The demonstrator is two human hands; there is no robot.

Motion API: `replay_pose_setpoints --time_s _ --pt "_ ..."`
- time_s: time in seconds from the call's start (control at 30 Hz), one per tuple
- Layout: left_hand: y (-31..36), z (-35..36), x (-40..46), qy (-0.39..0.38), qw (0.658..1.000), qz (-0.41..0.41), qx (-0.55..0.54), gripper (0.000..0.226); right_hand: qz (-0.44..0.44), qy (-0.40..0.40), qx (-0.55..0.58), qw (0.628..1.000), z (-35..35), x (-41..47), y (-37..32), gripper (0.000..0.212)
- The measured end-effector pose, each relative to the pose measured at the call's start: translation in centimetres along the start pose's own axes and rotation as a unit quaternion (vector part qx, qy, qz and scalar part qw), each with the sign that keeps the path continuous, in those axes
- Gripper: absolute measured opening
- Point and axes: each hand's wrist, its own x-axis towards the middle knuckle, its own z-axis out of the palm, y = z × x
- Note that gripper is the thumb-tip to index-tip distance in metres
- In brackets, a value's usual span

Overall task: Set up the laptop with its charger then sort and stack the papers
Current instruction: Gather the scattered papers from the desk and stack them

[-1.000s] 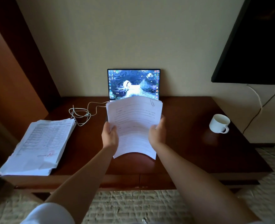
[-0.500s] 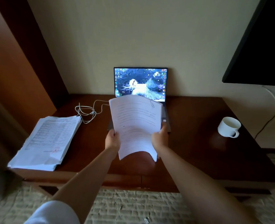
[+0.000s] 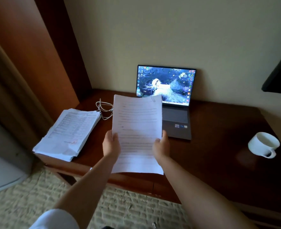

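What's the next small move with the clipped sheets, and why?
Probably carry the clipped sheets left and lay them on the paper stack. Both the left hand and the right hand hold them in the air in front of the laptop, which is open and lit, with a white cable beside it, so stacking looks like what remains.

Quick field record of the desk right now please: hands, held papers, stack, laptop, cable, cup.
left hand: grips the held sheets' left edge
right hand: grips their right edge
held sheets: paper-clipped at top right, lifted above the desk
paper stack: lies at the desk's left end
laptop: open, screen lit, against the wall
white cable: coiled left of the laptop
white cup: right side of the desk
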Motion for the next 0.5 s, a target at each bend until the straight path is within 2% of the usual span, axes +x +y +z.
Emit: replay_pose_setpoints --time_s 0.1,0.2,0.3,0.4,0.5 --pt "-3.0 -2.1 2.1 -0.045 0.996 -0.078 0.020 0.038 -0.002 -0.015 -0.010 1.000 3.2 -0.4 -0.4 0.051" --pt "-5.9 -4.8 5.0 -0.036 0.992 -0.111 0.046 0.044 0.005 -0.042 -0.036 0.998 7.6 -0.4 -0.4 0.052" --pt "-7.4 -8.2 9.2 -0.005 0.994 -0.084 0.072 0.048 0.015 -0.058 -0.048 0.997 13.5 -0.4 -1.3 0.052" --pt "-8.8 -12.4 13.9 0.012 0.992 -0.053 0.111 0.038 0.022 -0.059 -0.048 0.997 19.9 -0.7 -2.8 0.048" --pt "-10.5 -16.5 18.7 0.014 0.987 -0.053 0.149 0.038 0.029 -0.067 -0.051 0.996 25.8 -0.8 -4.1 0.045"
